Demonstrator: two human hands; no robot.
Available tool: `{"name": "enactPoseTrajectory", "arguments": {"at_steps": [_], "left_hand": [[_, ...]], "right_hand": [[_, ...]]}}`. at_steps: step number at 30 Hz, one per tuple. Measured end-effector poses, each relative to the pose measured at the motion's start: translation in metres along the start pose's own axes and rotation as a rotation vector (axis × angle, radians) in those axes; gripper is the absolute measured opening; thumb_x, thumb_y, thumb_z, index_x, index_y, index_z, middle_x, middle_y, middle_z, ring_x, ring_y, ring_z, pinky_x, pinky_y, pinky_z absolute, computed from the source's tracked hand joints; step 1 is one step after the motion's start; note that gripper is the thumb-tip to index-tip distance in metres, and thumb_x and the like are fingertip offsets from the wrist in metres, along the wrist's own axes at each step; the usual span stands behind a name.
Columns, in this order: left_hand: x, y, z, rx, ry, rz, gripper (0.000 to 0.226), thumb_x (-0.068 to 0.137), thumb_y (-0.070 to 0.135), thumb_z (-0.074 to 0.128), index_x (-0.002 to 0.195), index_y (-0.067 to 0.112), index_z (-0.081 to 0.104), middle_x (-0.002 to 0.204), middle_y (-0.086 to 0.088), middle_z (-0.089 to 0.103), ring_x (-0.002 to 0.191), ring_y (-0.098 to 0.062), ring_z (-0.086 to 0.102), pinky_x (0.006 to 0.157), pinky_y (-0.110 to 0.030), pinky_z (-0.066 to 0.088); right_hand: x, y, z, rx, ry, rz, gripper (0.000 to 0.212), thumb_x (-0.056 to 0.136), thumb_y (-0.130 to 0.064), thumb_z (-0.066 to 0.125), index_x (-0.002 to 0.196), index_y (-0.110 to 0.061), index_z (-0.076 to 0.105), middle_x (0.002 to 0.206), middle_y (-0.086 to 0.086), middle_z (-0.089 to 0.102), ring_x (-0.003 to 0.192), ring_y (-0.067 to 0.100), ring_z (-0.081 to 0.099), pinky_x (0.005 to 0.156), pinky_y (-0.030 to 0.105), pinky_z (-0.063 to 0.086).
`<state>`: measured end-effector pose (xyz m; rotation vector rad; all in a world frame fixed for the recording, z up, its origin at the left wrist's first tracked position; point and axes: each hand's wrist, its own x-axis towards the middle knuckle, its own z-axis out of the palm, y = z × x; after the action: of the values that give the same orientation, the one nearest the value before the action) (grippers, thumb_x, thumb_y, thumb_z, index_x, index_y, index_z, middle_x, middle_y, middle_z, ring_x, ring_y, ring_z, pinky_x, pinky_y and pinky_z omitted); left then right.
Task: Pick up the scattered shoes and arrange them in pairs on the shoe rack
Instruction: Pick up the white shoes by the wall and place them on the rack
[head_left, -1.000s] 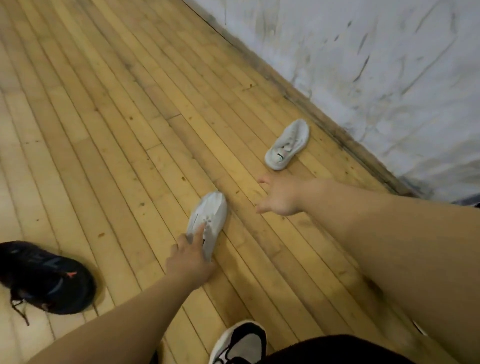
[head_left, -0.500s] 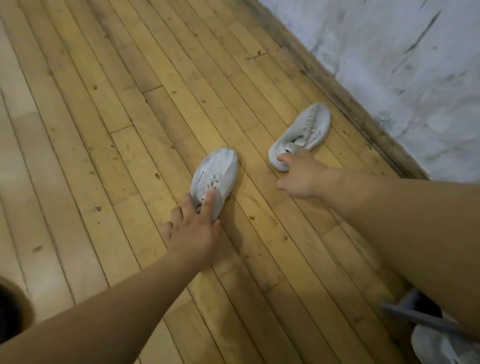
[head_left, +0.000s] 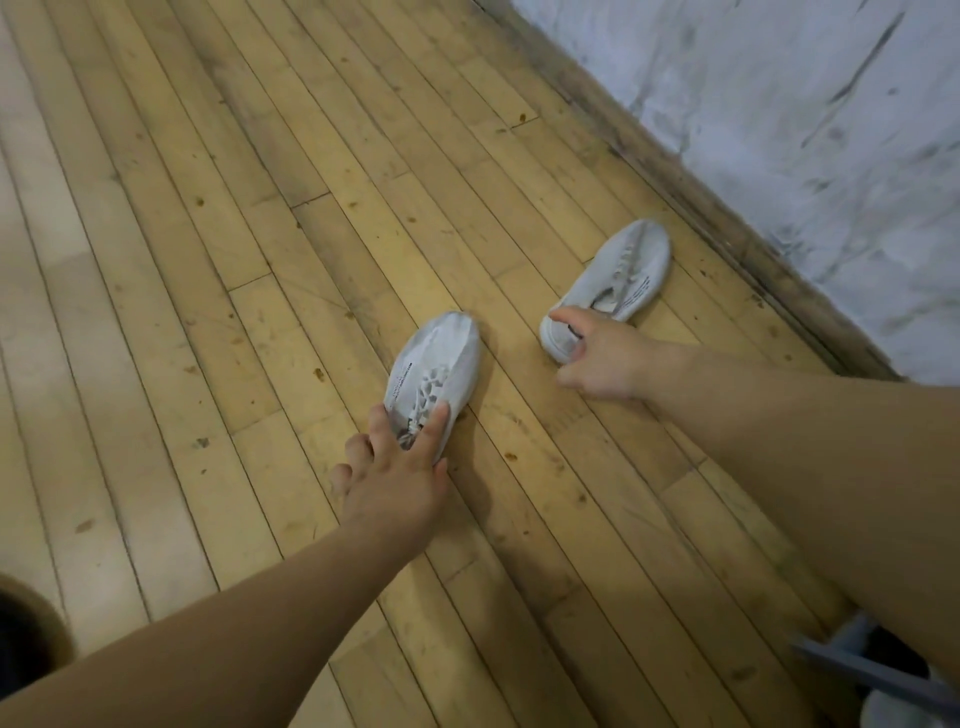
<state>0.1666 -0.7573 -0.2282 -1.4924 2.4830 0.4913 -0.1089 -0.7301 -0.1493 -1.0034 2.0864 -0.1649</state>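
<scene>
1. The near shoe (head_left: 441, 358) lies on the floor (head_left: 208, 312), toe pointing away from the person. The far shoe (head_left: 623, 270) lies apart from it, close to the wall (head_left: 779, 104).
2. Left hand (head_left: 395, 483): fingers fairly straight and spread over the near shoe's heel end and laces. They touch it but have not closed round it.
3. Right hand (head_left: 602, 358): forefinger lies over the far shoe's heel rim. Whether it pinches cannot be told.
4. Judgement: both shoes look light and soft-sided, likely to fold if squeezed, and not fragile.
5. Best hold: the heel rim, fingers inside the opening, thumb outside.
</scene>
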Motion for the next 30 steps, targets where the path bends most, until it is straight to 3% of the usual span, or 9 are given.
{"name": "enactPoseTrajectory", "arguments": {"at_steps": [3,6,9,11,15,21,24,26,30], "left_hand": [[0.000,0.000,-0.002,-0.001,0.002,-0.002,0.061,0.100,0.060,0.029,0.150,0.059,-0.006,0.159,-0.012,0.001,0.134,-0.037,0.025,0.106,-0.053,0.032],[-0.003,0.000,-0.004,0.005,-0.021,0.000,0.064,0.099,0.064,0.030,0.150,0.059,-0.007,0.160,-0.012,-0.001,0.135,-0.038,0.025,0.107,-0.054,0.030],[-0.003,-0.006,-0.004,-0.024,-0.029,0.023,0.065,0.098,0.067,0.032,0.152,0.060,-0.004,0.162,-0.012,-0.001,0.136,-0.040,0.025,0.108,-0.055,0.029],[-0.003,-0.007,-0.004,-0.016,-0.022,0.016,0.065,0.098,0.068,0.032,0.152,0.059,-0.002,0.163,-0.012,0.000,0.137,-0.040,0.025,0.108,-0.055,0.030],[0.000,-0.002,-0.002,0.001,-0.002,0.002,0.062,0.099,0.065,0.029,0.153,0.058,-0.001,0.162,-0.013,0.001,0.137,-0.039,0.025,0.106,-0.053,0.030],[-0.001,-0.004,0.004,0.020,0.074,0.016,0.059,0.099,0.062,0.029,0.153,0.057,0.006,0.161,-0.012,0.007,0.133,-0.037,0.029,0.102,-0.051,0.033],[0.000,-0.004,0.006,0.026,0.092,0.021,0.059,0.098,0.062,0.030,0.153,0.057,0.008,0.160,-0.013,0.011,0.131,-0.037,0.031,0.101,-0.052,0.035],[0.000,-0.005,0.008,0.031,0.103,0.023,0.060,0.098,0.063,0.031,0.153,0.056,0.009,0.160,-0.013,0.012,0.130,-0.037,0.033,0.100,-0.052,0.036],[-0.001,-0.006,0.008,0.042,0.113,0.027,0.060,0.097,0.063,0.031,0.153,0.056,0.010,0.159,-0.014,0.013,0.129,-0.037,0.034,0.099,-0.051,0.036]], "right_hand": [[-0.043,0.006,0.046,-0.078,-0.031,-0.038,0.077,0.088,-0.033,0.063,0.154,-0.045,0.026,0.116,-0.008,0.063,0.095,0.016,0.064,0.082,0.039,0.057],[-0.063,0.019,0.070,-0.253,0.053,-0.061,0.072,0.086,-0.043,0.058,0.149,-0.046,0.025,0.139,-0.005,0.053,0.114,0.024,0.059,0.090,0.045,0.055],[-0.046,0.022,0.048,-0.117,0.161,0.002,0.075,0.089,-0.031,0.064,0.155,-0.034,0.028,0.156,0.003,0.029,0.127,0.027,0.050,0.095,0.035,0.045],[-0.030,0.019,0.028,-0.106,0.244,0.031,0.078,0.087,-0.031,0.066,0.155,-0.033,0.029,0.160,0.003,0.019,0.129,0.029,0.049,0.097,0.038,0.047],[0.001,0.016,0.004,-0.136,0.174,0.027,0.091,0.085,-0.030,0.071,0.159,-0.037,0.018,0.167,0.000,-0.004,0.143,0.031,0.038,0.107,0.041,0.045],[0.020,0.007,0.000,-0.055,0.061,0.049,0.091,0.088,-0.031,0.071,0.161,-0.034,0.017,0.154,0.006,0.038,0.115,0.025,0.059,0.085,0.034,0.052],[0.012,0.008,0.013,0.085,0.231,0.040,0.068,0.094,-0.034,0.064,0.155,-0.034,0.035,0.149,0.000,0.049,0.121,0.024,0.058,0.097,0.039,0.052],[0.003,0.007,0.029,0.205,0.402,0.042,0.048,0.100,-0.033,0.056,0.147,-0.032,0.047,0.136,-0.002,0.062,0.114,0.021,0.062,0.091,0.034,0.051],[0.002,-0.002,0.040,0.204,0.526,0.034,0.043,0.104,-0.031,0.053,0.147,-0.030,0.048,0.147,0.003,0.045,0.117,0.023,0.058,0.085,0.028,0.042]]}}
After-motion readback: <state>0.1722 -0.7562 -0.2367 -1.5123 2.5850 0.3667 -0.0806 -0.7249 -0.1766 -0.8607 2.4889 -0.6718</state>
